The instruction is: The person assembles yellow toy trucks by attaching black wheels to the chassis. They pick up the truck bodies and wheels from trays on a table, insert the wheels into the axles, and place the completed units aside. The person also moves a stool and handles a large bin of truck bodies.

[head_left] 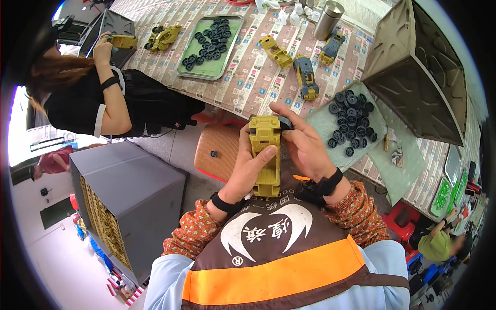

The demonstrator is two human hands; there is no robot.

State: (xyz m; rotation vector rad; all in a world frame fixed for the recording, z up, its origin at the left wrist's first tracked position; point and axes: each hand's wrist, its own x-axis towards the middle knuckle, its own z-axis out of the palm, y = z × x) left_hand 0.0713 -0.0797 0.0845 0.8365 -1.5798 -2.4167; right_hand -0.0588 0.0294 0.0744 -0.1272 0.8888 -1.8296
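Two hands: both on one yellow toy truck [265,155], held above the lap, just short of the table [248,77] edge.
Crate: grey crate [129,191] stands at the person's left, well apart from the hands.
Tray: pale tray [323,124] of black wheels [351,121] lies just beside the right hand.
Left hand [248,170]: wrapped around the truck's body, thumb across its side.
Right hand [305,144]: fingers closed at the truck's front, seemingly pressing a black wheel there; partly hidden.
Loose trucks: blue toy truck [306,77] and another yellow one [275,50] lie on the table.
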